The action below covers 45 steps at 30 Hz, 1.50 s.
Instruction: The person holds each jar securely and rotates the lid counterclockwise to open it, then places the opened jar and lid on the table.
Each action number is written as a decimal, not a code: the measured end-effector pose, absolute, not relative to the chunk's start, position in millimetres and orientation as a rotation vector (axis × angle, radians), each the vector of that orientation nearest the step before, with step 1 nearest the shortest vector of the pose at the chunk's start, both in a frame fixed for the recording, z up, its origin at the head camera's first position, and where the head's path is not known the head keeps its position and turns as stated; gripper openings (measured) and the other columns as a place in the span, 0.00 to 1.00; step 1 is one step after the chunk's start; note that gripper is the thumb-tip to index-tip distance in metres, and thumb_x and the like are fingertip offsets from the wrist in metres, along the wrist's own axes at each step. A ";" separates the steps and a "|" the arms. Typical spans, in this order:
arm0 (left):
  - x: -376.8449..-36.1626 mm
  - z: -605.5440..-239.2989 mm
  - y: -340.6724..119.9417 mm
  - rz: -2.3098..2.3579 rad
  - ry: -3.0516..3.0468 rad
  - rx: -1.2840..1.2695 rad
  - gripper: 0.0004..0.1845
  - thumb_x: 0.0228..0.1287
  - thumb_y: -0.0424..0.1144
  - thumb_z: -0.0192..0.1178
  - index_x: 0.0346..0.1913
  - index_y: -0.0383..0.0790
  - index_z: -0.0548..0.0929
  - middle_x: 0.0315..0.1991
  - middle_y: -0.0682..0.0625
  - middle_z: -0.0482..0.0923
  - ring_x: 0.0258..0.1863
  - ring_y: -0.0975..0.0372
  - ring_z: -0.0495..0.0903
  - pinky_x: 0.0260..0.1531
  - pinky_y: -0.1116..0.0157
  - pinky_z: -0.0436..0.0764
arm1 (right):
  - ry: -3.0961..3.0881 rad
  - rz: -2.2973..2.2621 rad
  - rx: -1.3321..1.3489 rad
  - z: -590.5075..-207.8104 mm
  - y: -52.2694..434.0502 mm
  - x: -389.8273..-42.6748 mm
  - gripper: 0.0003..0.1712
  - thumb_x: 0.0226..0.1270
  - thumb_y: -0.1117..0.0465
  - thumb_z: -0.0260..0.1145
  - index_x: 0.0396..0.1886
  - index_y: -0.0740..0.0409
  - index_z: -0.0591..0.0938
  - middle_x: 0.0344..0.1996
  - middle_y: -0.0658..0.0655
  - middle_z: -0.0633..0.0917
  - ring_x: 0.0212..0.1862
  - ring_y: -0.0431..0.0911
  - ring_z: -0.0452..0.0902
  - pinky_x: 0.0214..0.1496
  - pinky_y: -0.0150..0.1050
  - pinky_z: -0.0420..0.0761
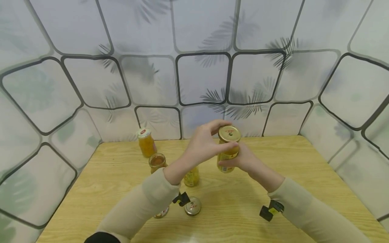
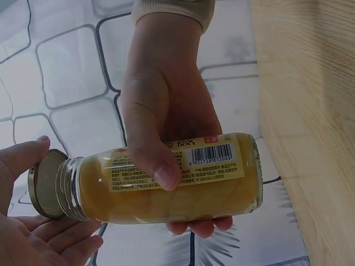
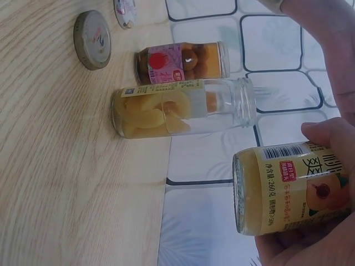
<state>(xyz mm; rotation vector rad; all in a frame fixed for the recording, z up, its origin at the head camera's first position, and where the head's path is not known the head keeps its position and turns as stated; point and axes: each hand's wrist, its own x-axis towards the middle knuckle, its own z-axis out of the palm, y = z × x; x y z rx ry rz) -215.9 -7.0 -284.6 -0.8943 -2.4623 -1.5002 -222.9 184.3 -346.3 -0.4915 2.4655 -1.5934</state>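
A glass jar of yellow fruit (image 1: 226,162), with a yellow label, is held upright above the table. My right hand (image 1: 247,157) grips its body, thumb across the barcode side in the left wrist view. At its top, my left hand (image 1: 203,143) holds the gold lid (image 2: 45,183) between thumb and fingers. The lid looks tilted at the mouth, and the glass threads show beside it. Below in the right wrist view, a lidless jar of pale fruit pieces (image 3: 150,111) stands on the table near the held jar.
A lidless jar with a purple label (image 3: 183,64) stands beside the pale-fruit jar. Farther back left is an orange jar (image 1: 147,145) with a white lid. On the wooden table (image 1: 273,209) lie a gold lid (image 1: 192,206) and another lid (image 1: 162,212), partly covered by my left sleeve.
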 end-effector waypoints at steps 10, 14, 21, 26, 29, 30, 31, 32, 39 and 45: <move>-211.5 -287.0 -12.9 -1.411 -2.471 -0.910 0.31 0.66 0.44 0.76 0.71 0.45 0.80 0.65 0.51 0.85 0.70 0.56 0.80 0.73 0.53 0.77 | 2.469 -1.621 -0.485 -345.7 189.7 -223.9 0.36 0.59 0.64 0.80 0.66 0.68 0.77 0.56 0.67 0.86 0.54 0.50 0.83 0.59 0.43 0.84; -211.4 -290.0 -15.7 -1.352 -2.475 -0.909 0.31 0.68 0.45 0.74 0.71 0.43 0.79 0.66 0.49 0.85 0.67 0.54 0.82 0.71 0.52 0.79 | 2.465 -1.649 -0.519 -345.5 193.0 -223.0 0.32 0.58 0.61 0.81 0.61 0.67 0.80 0.49 0.59 0.89 0.48 0.43 0.84 0.53 0.40 0.85; -211.0 -297.3 -19.6 -1.282 -2.478 -0.912 0.32 0.68 0.45 0.74 0.71 0.40 0.79 0.68 0.47 0.83 0.67 0.52 0.83 0.68 0.51 0.81 | 2.435 -1.655 -0.483 -345.2 196.5 -222.4 0.31 0.60 0.64 0.79 0.61 0.69 0.80 0.50 0.59 0.89 0.47 0.41 0.84 0.54 0.40 0.85; -208.5 -300.5 -21.6 -1.293 -2.486 -0.909 0.30 0.67 0.43 0.75 0.69 0.40 0.81 0.66 0.47 0.85 0.67 0.53 0.83 0.70 0.54 0.81 | 2.459 -1.627 -0.447 -343.7 199.1 -222.6 0.30 0.61 0.65 0.78 0.62 0.69 0.80 0.50 0.59 0.89 0.47 0.41 0.84 0.55 0.40 0.84; -206.8 -303.6 -23.2 -1.305 -2.492 -0.904 0.30 0.66 0.43 0.76 0.68 0.40 0.82 0.65 0.46 0.85 0.67 0.53 0.83 0.70 0.56 0.81 | 2.487 -1.604 -0.425 -342.0 200.8 -223.1 0.30 0.61 0.64 0.79 0.62 0.68 0.80 0.50 0.59 0.89 0.47 0.42 0.83 0.55 0.41 0.84; -206.0 -304.9 -23.9 -1.308 -2.499 -0.898 0.30 0.66 0.43 0.76 0.68 0.40 0.82 0.65 0.46 0.85 0.67 0.52 0.83 0.69 0.56 0.81 | 2.492 -1.603 -0.416 -341.9 201.4 -223.8 0.31 0.60 0.64 0.79 0.62 0.68 0.80 0.50 0.60 0.89 0.47 0.42 0.83 0.55 0.41 0.83; -205.2 -306.4 -24.5 -1.312 -2.506 -0.892 0.30 0.65 0.43 0.76 0.68 0.40 0.82 0.65 0.46 0.85 0.67 0.52 0.83 0.69 0.56 0.81 | 2.501 -1.600 -0.412 -341.8 202.2 -224.3 0.31 0.60 0.63 0.79 0.62 0.68 0.80 0.50 0.60 0.89 0.47 0.42 0.83 0.55 0.41 0.83; -204.2 -308.0 -25.3 -1.314 -2.517 -0.885 0.30 0.65 0.43 0.76 0.68 0.40 0.82 0.65 0.46 0.85 0.67 0.52 0.83 0.69 0.55 0.82 | 2.503 -1.603 -0.415 -341.7 202.9 -225.0 0.32 0.60 0.63 0.79 0.63 0.68 0.80 0.50 0.60 0.89 0.48 0.42 0.83 0.55 0.41 0.83; -194.4 -321.0 -28.6 -1.198 -2.619 -0.867 0.32 0.66 0.48 0.76 0.71 0.45 0.81 0.67 0.48 0.84 0.65 0.52 0.85 0.57 0.52 0.88 | 2.524 -1.599 -0.432 -343.0 206.8 -228.0 0.29 0.61 0.65 0.78 0.61 0.70 0.81 0.49 0.60 0.89 0.47 0.43 0.83 0.54 0.41 0.83; -188.6 -340.1 -26.7 -1.134 -2.652 -0.942 0.33 0.66 0.47 0.76 0.71 0.41 0.80 0.67 0.47 0.84 0.66 0.52 0.84 0.65 0.52 0.84 | 2.540 -1.588 -0.428 -343.9 208.7 -229.4 0.26 0.62 0.67 0.76 0.59 0.70 0.83 0.51 0.63 0.89 0.48 0.41 0.84 0.55 0.41 0.84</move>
